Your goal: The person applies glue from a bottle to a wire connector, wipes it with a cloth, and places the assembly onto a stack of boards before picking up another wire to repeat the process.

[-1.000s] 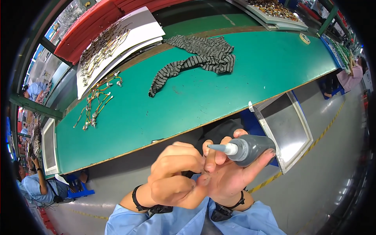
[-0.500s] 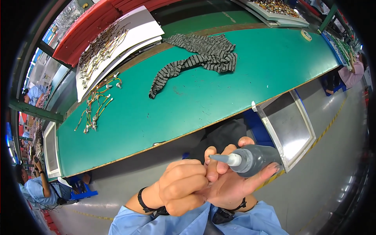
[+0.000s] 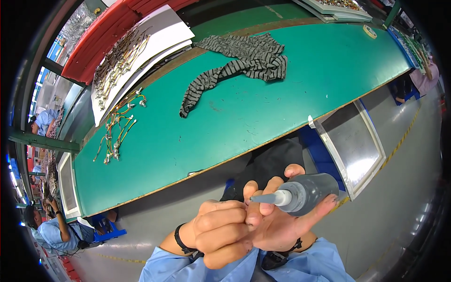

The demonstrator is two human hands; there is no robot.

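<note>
A dark grey squeeze bottle (image 3: 315, 191) with a white collar and a tapered grey nozzle lies tilted in my right hand (image 3: 277, 230), its nozzle pointing left. The right palm faces up, the thumb along the bottle's near side and the fingers curled beyond it. My left hand (image 3: 220, 230) is closed, knuckles up, and presses against the right hand's fingers below the nozzle tip. Whatever its fingertips may pinch is hidden. Both hands are in front of the green table's near edge, above the floor.
On the green table (image 3: 235, 117) lie a striped grey cloth (image 3: 239, 66), several wired metal parts (image 3: 115, 127) and a tape roll (image 3: 369, 31). White boards (image 3: 164, 28) carry more wired parts. A framed panel (image 3: 350, 145) juts out at right. A person in blue (image 3: 54, 235) sits at left.
My view has shifted slightly, so the table and the hands sit a little differently in the picture. Both hands keep nearly the same pose around the bottle.
</note>
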